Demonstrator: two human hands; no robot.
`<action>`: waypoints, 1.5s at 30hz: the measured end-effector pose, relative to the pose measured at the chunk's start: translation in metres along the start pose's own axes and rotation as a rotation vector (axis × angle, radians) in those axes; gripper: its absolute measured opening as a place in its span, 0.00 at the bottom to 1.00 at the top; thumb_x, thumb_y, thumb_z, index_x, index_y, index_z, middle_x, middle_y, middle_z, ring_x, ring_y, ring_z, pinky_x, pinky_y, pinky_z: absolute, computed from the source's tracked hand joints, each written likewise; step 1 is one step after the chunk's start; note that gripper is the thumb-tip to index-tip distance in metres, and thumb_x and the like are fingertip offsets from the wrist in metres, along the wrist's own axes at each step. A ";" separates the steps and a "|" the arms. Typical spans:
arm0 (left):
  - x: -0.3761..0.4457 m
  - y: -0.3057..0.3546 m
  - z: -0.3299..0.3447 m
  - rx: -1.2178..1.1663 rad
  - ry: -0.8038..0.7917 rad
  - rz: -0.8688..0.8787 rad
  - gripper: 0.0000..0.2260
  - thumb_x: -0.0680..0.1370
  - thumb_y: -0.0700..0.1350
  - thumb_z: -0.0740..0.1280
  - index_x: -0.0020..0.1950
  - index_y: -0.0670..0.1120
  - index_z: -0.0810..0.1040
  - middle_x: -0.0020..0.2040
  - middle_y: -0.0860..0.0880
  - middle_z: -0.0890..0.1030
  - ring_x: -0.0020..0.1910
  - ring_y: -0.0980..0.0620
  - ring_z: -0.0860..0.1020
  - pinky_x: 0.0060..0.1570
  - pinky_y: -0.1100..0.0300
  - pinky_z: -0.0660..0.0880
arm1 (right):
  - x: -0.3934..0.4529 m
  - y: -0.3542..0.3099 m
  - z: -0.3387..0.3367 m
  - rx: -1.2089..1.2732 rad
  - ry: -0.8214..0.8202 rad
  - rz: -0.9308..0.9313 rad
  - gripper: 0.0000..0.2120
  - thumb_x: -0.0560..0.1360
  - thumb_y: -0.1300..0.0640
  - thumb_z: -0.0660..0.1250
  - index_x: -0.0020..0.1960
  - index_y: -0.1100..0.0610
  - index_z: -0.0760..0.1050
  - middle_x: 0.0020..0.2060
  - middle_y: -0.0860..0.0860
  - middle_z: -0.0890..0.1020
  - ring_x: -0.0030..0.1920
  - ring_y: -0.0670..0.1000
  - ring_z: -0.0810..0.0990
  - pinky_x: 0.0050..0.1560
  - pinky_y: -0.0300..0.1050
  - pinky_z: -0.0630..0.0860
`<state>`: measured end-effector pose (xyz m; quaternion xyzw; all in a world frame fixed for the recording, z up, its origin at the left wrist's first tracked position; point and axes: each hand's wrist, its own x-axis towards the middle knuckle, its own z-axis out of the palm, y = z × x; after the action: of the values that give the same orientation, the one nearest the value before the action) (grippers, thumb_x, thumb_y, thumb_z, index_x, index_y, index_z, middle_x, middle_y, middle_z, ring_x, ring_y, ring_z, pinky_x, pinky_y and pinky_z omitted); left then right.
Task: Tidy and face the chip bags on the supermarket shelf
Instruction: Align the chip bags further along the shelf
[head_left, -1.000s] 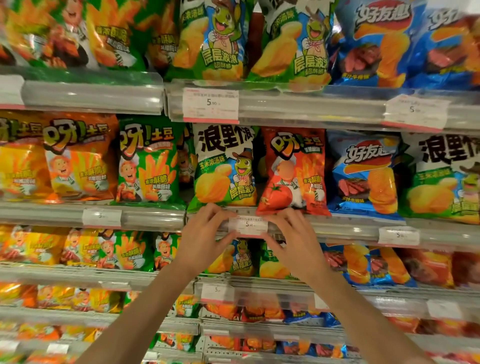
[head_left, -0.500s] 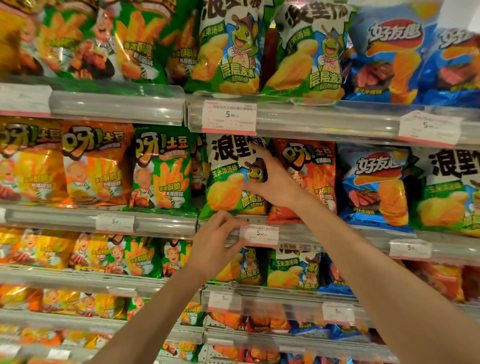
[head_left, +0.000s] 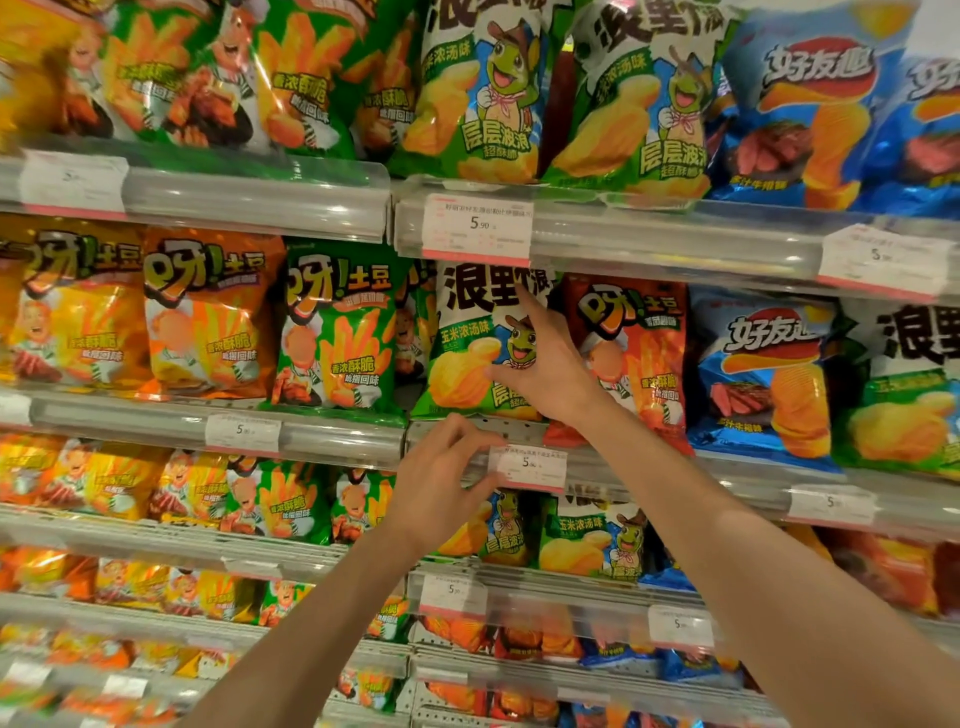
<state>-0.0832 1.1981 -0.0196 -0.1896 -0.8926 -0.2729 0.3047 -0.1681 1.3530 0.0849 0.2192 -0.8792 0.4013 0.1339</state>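
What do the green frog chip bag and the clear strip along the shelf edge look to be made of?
The green frog chip bag under the right hand looks like glossy printed plastic film: it crinkles and catches light. The shelf-edge strip seems to be clear, shiny moulded plastic, with bright streaks and bags showing through it. The price label by the left hand looks like matte paper or card, though that is less sure.

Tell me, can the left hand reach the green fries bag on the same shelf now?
Probably yes. The left hand is at the price tag, and the green fries bag stands uncovered at the shelf front, up and to its left.
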 end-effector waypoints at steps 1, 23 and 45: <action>0.000 0.000 0.000 0.000 -0.002 -0.005 0.17 0.73 0.49 0.77 0.60 0.50 0.81 0.50 0.51 0.76 0.48 0.52 0.76 0.41 0.54 0.78 | 0.000 -0.001 0.000 -0.008 -0.008 0.001 0.50 0.72 0.54 0.78 0.82 0.45 0.49 0.77 0.58 0.59 0.76 0.57 0.64 0.71 0.51 0.66; 0.002 0.007 0.010 0.020 0.043 -0.012 0.16 0.72 0.52 0.77 0.57 0.49 0.82 0.48 0.52 0.75 0.40 0.52 0.78 0.33 0.53 0.78 | -0.055 0.082 -0.115 0.070 0.100 0.176 0.49 0.69 0.48 0.79 0.80 0.44 0.54 0.77 0.50 0.63 0.74 0.50 0.65 0.72 0.49 0.67; 0.003 0.008 0.007 0.003 0.025 -0.030 0.16 0.72 0.51 0.78 0.57 0.50 0.81 0.48 0.52 0.75 0.41 0.54 0.75 0.35 0.60 0.74 | -0.035 0.084 -0.097 0.178 0.216 0.190 0.52 0.68 0.54 0.81 0.81 0.44 0.50 0.77 0.49 0.64 0.74 0.47 0.66 0.68 0.42 0.67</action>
<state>-0.0842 1.2087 -0.0194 -0.1723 -0.8919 -0.2785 0.3120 -0.1731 1.4855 0.0783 0.1019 -0.8373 0.5098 0.1694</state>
